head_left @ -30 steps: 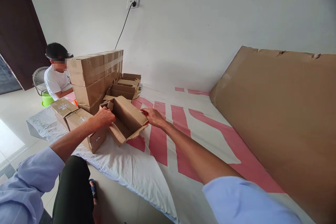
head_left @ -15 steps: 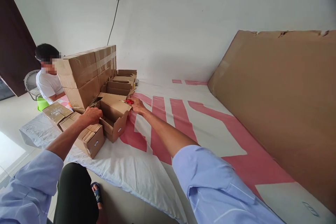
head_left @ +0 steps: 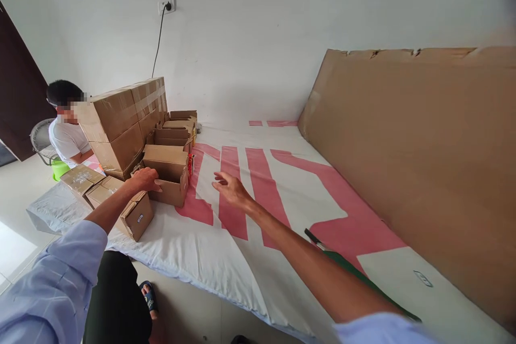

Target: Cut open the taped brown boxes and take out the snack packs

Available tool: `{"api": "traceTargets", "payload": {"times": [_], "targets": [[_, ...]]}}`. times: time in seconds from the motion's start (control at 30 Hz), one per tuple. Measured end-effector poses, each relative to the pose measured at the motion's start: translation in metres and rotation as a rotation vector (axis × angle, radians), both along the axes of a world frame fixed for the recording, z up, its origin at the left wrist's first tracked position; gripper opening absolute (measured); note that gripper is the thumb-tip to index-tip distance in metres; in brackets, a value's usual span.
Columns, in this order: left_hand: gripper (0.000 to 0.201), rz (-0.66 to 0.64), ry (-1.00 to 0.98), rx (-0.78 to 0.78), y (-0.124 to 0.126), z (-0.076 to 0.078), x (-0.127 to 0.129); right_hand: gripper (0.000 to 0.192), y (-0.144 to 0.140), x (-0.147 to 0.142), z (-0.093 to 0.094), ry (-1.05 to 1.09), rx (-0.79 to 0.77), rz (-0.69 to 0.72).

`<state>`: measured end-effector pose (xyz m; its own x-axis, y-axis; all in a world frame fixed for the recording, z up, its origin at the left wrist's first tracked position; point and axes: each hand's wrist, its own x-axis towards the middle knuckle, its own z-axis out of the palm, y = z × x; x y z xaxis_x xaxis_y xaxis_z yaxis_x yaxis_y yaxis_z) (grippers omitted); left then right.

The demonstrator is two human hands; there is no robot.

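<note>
Loosely open and empty, the fingers of my right hand [head_left: 230,189] hang apart from the open-topped brown cardboard box [head_left: 171,192]; my left hand [head_left: 145,179] grips its rim. The box sits on the red-and-white cloth [head_left: 226,134], top not yet closed; the taped brown cartons [head_left: 116,118] stacked beyond look finished. Earlier my right hand was at the small red item [head_left: 191,164]; now it's clear.

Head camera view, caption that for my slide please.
Left hand at an open cardboard box, right hand open above a pink-and-white cloth, stacked taped boxes beyond.
</note>
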<state>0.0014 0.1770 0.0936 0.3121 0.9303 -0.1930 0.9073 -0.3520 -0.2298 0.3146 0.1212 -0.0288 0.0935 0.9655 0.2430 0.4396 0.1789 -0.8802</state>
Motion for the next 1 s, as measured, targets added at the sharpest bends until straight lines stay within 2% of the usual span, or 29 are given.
{"api": "traceTargets", "payload": {"times": [0.1, 0.2, 0.37, 0.47, 0.7, 1.0], "targets": [[0.043, 0.029, -0.016, 0.027, 0.004, 0.0, 0.005, 0.042, -0.063, 0.023, -0.023, 0.0, 0.03, -0.007], [0.041, 0.047, -0.026, 0.05, 0.009, 0.001, 0.008, 0.041, -0.115, 0.046, -0.055, -0.083, 0.066, -0.053], [0.037, 0.06, -0.026, 0.087, 0.019, 0.003, 0.014, 0.036, -0.164, 0.073, -0.104, -0.224, 0.122, -0.175], [0.037, 0.07, -0.019, 0.102, 0.025, 0.003, 0.019, 0.032, -0.173, 0.076, -0.116, -0.291, 0.214, -0.218], [0.036, 0.087, -0.017, 0.128, 0.052, 0.001, 0.03, 0.029, -0.171, 0.073, -0.117, -0.468, 0.376, -0.23], [0.036, 0.09, -0.06, 0.171, 0.092, -0.011, 0.049, 0.03, -0.17, 0.07, -0.125, -0.541, 0.435, -0.288]]}}
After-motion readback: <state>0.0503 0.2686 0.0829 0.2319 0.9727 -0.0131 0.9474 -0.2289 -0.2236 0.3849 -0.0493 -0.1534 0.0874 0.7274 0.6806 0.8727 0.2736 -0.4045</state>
